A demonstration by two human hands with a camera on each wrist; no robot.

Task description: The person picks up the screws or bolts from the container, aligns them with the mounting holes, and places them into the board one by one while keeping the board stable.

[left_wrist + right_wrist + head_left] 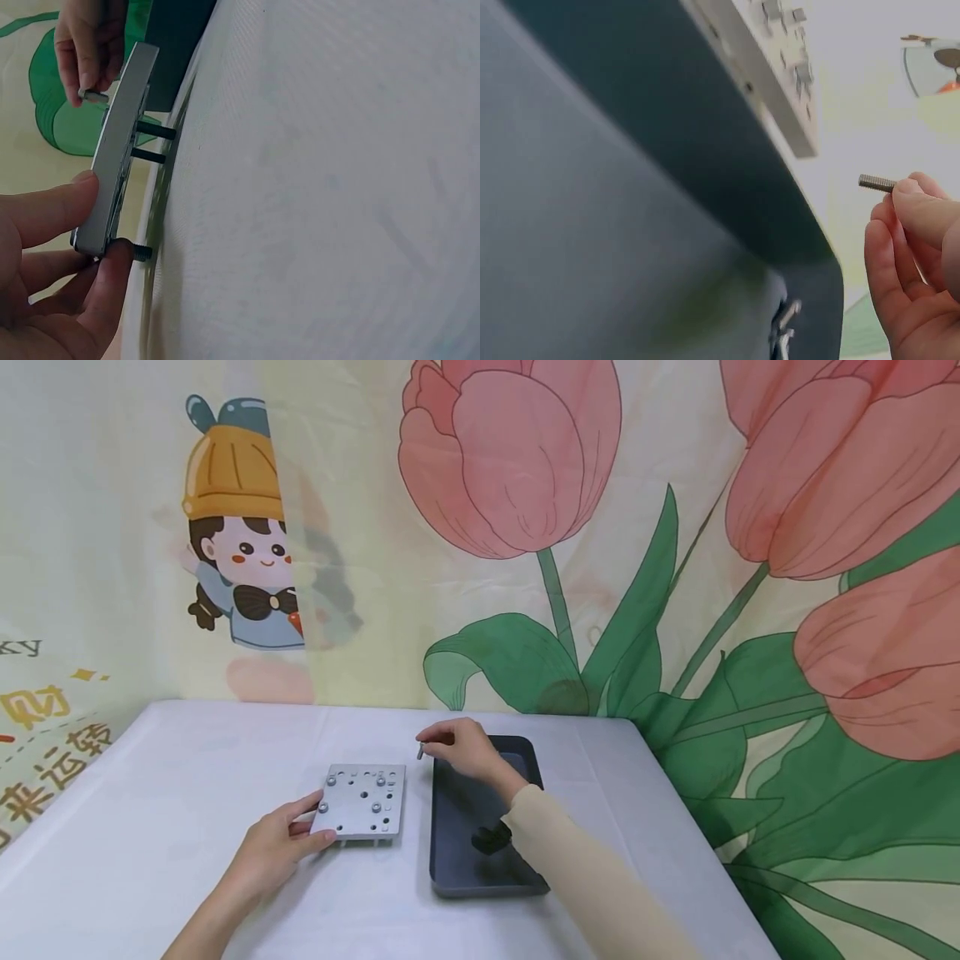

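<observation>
Assembly was at the stage of carrying a fresh screw (421, 748) to the metal plate (362, 799). The right hand (467, 752) pinched the screw by its head end between thumb and fingertips, the threaded tip pointing out towards the plate, held in the air above the gap between the plate and the dark tray (457, 860). The left hand (279, 845) gripped the plate's near left corner, thumb on top and fingers underneath, steadying it on the white table (165, 777). Several screws already sat in the plate; from the left wrist view their dark shanks (154, 131) stuck out of its underside. A small dark object (491, 839) lay in the tray, too blurred to identify, possibly more fasteners. The next move, as I judged it, called for turning the screw upright, lining it up over a vacant hole and lowering it straight in while the left hand kept the plate from shifting.
</observation>
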